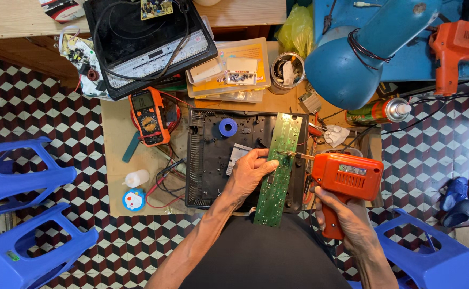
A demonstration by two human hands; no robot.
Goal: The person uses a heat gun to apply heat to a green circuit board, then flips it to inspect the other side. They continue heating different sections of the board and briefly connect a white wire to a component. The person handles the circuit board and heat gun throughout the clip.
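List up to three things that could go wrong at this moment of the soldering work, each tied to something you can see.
1. The left hand grips the green circuit board close to the tip of the orange soldering gun, so its fingers could get burned.
2. The board is steadied by only that hand over the black casing; it may slip.
3. A spray can lies near the hot tool, a possible fire hazard.

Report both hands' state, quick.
Left hand: closed on the long green circuit board, steadying it.
Right hand: closed around the grip of the orange soldering gun, tip at the board.
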